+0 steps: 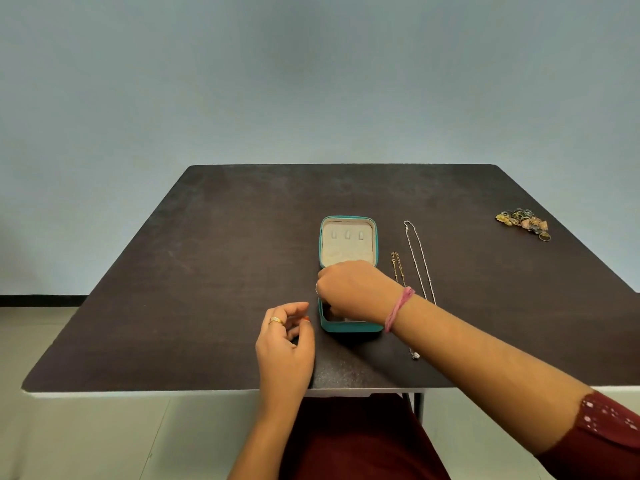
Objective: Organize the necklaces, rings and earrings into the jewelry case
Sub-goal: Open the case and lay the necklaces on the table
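Centrally, jewelry case (pixel 347 242); right hand (pixel 353 289) curled inside, grasp unclear; left hand (pixel 287 341) loose, empty.

One teal jewelry case (pixel 347 326) is lying open near the middle of the desk (pixel 214 271), showing three small hooks (pixel 347 235) in its lid. Two chains are lying beside it toward the right edge: one short gold chain (pixel 397 266) and one long silver necklace (pixel 417 258). One heap of earrings and rings (pixel 523 218), too tangled to count, is sitting near the far right corner. Two hands are showing.
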